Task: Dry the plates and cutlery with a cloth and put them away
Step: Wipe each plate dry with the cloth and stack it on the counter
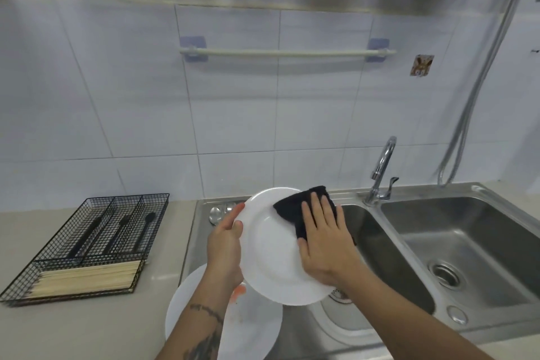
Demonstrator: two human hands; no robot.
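A steel double sink (467, 231) is set into the pale surface (87, 330), with a chrome tap (382, 169) behind the divide between the basins. On the surface to the left lies a black wire cutlery tray (35, 280) with black-handled cutlery (122, 231) in its far compartments and pale chopsticks (87, 276) in the near one. Above the left basin a white plate (271, 257) is held tilted; the left hand (226, 248) grips its left rim, thumb on the face. A second white plate (251, 327) lies below. The right hand (327, 242), fingers spread flat, presses a black cloth (295, 207) onto the held plate's upper right.
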